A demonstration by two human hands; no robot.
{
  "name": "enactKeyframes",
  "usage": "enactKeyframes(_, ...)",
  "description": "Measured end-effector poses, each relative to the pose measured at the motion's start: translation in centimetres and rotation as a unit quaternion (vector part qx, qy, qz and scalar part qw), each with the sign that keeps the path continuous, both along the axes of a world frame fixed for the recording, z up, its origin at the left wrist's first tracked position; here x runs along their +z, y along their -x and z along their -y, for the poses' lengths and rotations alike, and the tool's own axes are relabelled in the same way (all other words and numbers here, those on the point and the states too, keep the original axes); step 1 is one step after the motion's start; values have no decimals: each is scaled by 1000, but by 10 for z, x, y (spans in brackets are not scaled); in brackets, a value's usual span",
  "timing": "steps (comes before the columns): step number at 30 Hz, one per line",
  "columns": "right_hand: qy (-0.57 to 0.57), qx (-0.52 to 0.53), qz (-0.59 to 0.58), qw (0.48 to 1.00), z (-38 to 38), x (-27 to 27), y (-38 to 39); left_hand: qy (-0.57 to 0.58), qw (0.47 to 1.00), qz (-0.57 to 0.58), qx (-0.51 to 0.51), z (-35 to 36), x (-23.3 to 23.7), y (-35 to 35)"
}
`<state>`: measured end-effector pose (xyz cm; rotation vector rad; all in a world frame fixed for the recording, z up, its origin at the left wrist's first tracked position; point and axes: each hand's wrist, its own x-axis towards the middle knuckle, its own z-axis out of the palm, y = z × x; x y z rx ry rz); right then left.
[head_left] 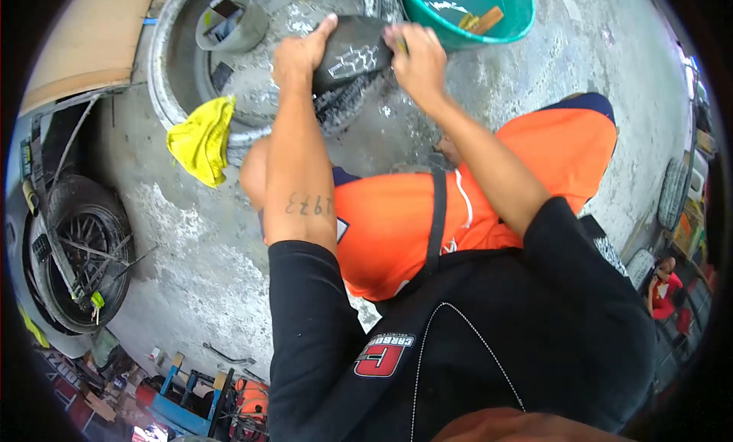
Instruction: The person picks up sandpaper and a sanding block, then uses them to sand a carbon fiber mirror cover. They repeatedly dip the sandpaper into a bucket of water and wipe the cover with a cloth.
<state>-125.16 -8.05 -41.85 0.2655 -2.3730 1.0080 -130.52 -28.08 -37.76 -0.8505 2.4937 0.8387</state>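
Observation:
A dark, wet panel with white glare on it is held up over the rim of a round grey basin. My left hand grips the panel's left edge, thumb stretched along its top corner. At the panel's right edge is my right hand, fingers bent round something small and yellowish that is mostly hidden. A yellow cloth hangs over the basin's near left rim. Inside the basin at the upper left stands a grey tub with dark pieces in it.
A green basin with a brown block stands at the upper right. On the left are a wheel and a tan board. Tools and a blue metal frame lie lower left. A person in red is far right.

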Motion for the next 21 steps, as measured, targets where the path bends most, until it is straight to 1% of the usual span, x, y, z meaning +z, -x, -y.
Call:
enactKeyframes(1, 21, 31, 24, 999, -5, 4, -18, 4, 1000, -2, -2, 1, -4, 3)
enactKeyframes(2, 20, 33, 17, 999, -10, 8, -13, -17, 1000, -1, -15, 3, -2, 4)
enactKeyframes(4, 1, 95, 39, 995, -20, 12, -9, -21, 1000, -7, -6, 5, -12, 7)
enactKeyframes(5, -12, 123, 14, 992, -22, 10, 10, -22, 1000, -7, -10, 7, -19, 10)
enactKeyframes(6, -23, 139, 30, 990, -18, 18, 26, -24, 1000, -7, -13, 9, -19, 10)
enactKeyframes(7, -28, 142, 47, 988, -15, 17, 34, -39, 999, -20, -26, 9, -11, 12)
enactKeyframes(8, -33, 144, 62, 987, -14, 19, 38, -27, 999, -19, -30, 9, 0, 11)
enactKeyframes(10, 2, 146, 37, 989, -18, 12, 10, 26, 995, -91, -43, 8, -1, 12)
enactKeyframes(12, 33, 134, 7, 990, -27, -6, -18, -2, 993, -79, -87, 11, -9, 18)
enactKeyframes(13, 35, 139, -4, 990, -25, -2, -8, 24, 991, -90, -93, 6, -8, 19)
enactKeyframes(14, 38, 138, -4, 990, -25, -3, -8, 15, 993, -84, -82, 7, -9, 20)
enactKeyframes(16, -16, 108, 23, 994, -13, 7, 25, 1, 991, -109, -73, 8, -16, 18)
enactKeyframes(17, -12, 102, 17, 995, -7, 5, 41, -21, 991, -88, -94, 10, -11, 20)
enactKeyframes(18, 12, 85, 64, 994, -3, 12, 36, -61, 992, -46, -100, 11, -5, 21)
enactKeyframes(20, 39, 94, -14, 995, -9, -3, 15, 15, 991, -103, -82, 6, -9, 18)
enactKeyframes(21, 58, 88, 0, 994, -13, -9, -2, 16, 990, -106, -89, 7, -8, 18)
